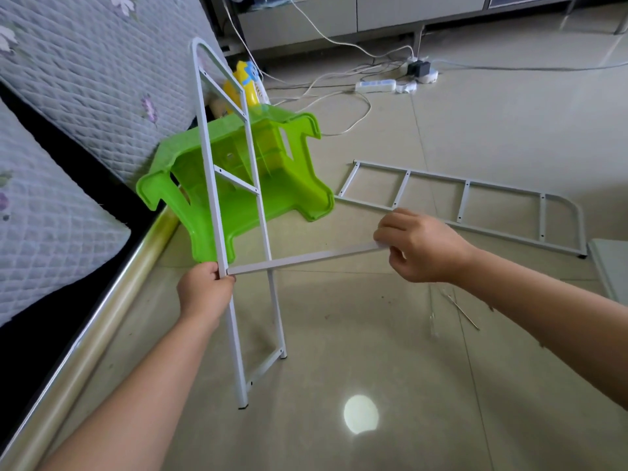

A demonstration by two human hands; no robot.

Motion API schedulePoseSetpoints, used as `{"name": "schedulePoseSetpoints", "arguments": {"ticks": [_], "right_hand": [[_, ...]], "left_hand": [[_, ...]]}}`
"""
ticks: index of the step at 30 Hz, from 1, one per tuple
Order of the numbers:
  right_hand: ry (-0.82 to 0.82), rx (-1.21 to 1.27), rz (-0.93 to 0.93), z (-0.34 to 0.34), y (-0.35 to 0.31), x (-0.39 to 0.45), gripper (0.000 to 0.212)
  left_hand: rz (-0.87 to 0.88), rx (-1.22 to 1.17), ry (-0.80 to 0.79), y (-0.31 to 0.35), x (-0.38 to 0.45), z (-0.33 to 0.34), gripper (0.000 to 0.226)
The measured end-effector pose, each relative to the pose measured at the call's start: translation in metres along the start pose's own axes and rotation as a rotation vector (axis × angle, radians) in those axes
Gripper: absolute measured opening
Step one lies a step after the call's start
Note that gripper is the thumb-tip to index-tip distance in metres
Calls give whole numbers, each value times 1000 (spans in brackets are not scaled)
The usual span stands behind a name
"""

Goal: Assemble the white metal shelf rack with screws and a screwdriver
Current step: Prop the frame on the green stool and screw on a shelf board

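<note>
Left hand grips upright side frame; right hand pinches crossbar far end. Keep bar level (holes probably aligned) before screwing.

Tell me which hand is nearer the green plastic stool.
Left. The left hand grips the upright side frame just below the green stool; the right hand holds the crossbar's far end, farther right.

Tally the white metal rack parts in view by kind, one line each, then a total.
Ladder-style side frames: 2, one upright held by the left hand, one lying on the floor
Loose crossbars: 1, held at its end by the right hand
Total: 3
</note>
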State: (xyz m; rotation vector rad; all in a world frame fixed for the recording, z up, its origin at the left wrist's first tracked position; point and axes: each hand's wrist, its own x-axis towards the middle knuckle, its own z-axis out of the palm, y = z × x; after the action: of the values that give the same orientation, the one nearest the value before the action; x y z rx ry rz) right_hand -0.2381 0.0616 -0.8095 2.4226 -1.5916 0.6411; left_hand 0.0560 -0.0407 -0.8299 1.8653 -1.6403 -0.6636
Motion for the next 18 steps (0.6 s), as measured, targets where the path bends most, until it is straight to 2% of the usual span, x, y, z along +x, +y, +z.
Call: {"name": "schedulePoseSetpoints", "arguments": {"ticks": [3,5,6,7,10,13,16,18], "right_hand": [[-164,-41,209,-11,10,-1,13],[-375,-97,358,-13,19,-3,19],[-428,-76,399,-14,19,-5,20],[-398,-33,415,-14,18,-7,19],[-80,81,426,-14,12,-3,14],[169,168,402,-27,5,14,23],[286,172,255,-49,-8,35,27],[267,251,205,-61,-14,49,30]], "left_hand": [[5,10,2,1,-1,-1,22],[31,13,5,2,-5,-3,7],[57,25,0,2,-7,-3,6],[79,49,-5,1,-8,-4,8],[69,83,24,-1,-5,-3,9],[3,42,37,-7,-3,-2,6],[-125,-85,-4,-8,-4,10,4],[-244,-322,-60,-10,-5,26,20]]}}
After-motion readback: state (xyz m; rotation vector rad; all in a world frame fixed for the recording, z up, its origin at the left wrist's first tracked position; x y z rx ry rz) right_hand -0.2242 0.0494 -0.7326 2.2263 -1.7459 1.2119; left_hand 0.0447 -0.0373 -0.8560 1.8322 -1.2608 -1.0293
